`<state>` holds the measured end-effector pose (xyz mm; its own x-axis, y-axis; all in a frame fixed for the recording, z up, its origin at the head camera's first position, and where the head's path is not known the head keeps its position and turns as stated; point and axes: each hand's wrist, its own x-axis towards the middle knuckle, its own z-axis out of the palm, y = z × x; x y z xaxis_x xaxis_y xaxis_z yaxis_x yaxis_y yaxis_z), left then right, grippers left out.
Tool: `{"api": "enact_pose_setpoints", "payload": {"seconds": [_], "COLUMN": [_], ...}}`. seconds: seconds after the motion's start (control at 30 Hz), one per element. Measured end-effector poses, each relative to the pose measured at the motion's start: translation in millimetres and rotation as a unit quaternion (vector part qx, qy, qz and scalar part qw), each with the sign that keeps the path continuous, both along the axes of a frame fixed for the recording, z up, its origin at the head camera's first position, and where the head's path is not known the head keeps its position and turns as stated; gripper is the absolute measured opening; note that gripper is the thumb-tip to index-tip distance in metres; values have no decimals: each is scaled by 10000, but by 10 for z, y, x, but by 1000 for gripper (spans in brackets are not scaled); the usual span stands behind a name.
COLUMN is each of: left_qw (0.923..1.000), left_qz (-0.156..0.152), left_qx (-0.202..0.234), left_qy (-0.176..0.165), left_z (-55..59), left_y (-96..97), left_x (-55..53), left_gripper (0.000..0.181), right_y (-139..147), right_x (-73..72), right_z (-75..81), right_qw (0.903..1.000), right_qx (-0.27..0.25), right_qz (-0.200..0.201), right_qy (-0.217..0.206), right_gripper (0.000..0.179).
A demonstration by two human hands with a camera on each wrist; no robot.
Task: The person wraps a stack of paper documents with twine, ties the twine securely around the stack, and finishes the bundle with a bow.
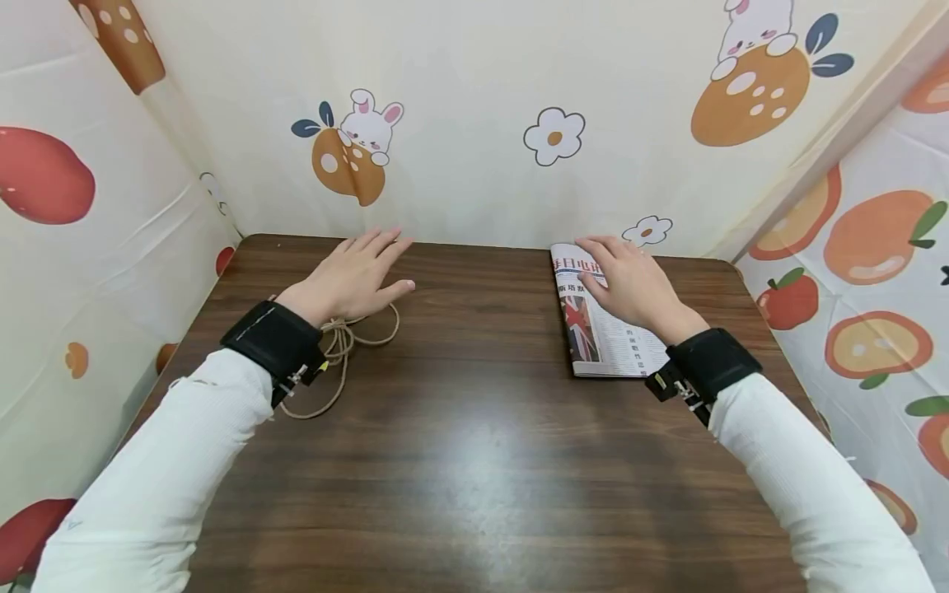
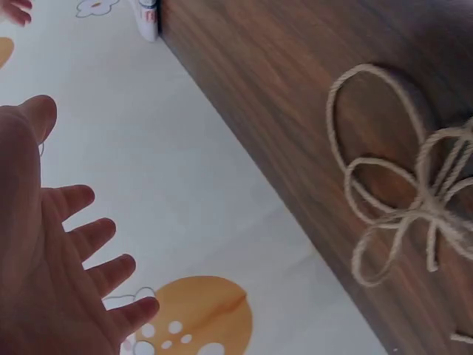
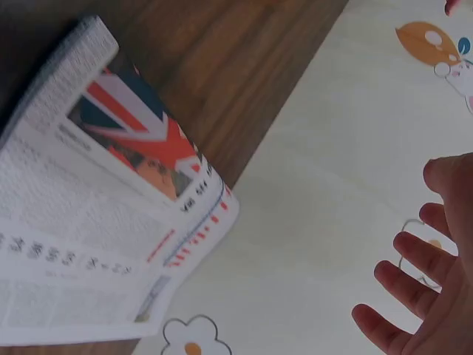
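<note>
A loosely looped bundle of beige twine (image 1: 339, 342) lies on the left of the table, partly hidden by my left wrist in the head view. My left hand (image 1: 352, 276) hovers above and beyond it, fingers spread, holding nothing. In the left wrist view the twine (image 2: 425, 203) shows its loops and a knotted middle, apart from the fingers. On the right lies a folded newspaper (image 1: 611, 342) with a flag picture. Over its upper part is my right hand (image 1: 630, 280), fingers extended and free of any object. The right wrist view shows the newspaper (image 3: 96, 207) well apart from that hand.
The dark wooden table (image 1: 460, 412) has its far edge against a pale curtain (image 1: 460, 148) printed with rabbits and flowers. Fruit-patterned cloth (image 1: 875, 329) hangs along the right side, and similar cloth (image 1: 96, 272) along the left. Black straps with small cameras circle both wrists.
</note>
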<state>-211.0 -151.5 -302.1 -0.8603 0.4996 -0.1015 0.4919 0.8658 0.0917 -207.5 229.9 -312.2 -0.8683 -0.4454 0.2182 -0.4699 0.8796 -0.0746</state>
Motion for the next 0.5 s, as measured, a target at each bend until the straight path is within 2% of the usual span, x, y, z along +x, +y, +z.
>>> {"api": "enact_pose_setpoints", "payload": {"seconds": [0.13,0.5], "left_qw": [9992,9958], "left_qz": [-71,-269], "left_qx": [225,496], "left_qy": [323,719], "left_z": [-105,-449], "left_y": [-96,-326], "left_x": [87,412], "left_gripper": [69,65], "right_y": [-40,-118], "right_x": [62,184], "right_z": [-106,-390], "right_qw": [9996,9935], "right_qx": [-144,-418], "right_qz": [151,750], "right_qy": [203,744], "right_gripper": [49,44]}}
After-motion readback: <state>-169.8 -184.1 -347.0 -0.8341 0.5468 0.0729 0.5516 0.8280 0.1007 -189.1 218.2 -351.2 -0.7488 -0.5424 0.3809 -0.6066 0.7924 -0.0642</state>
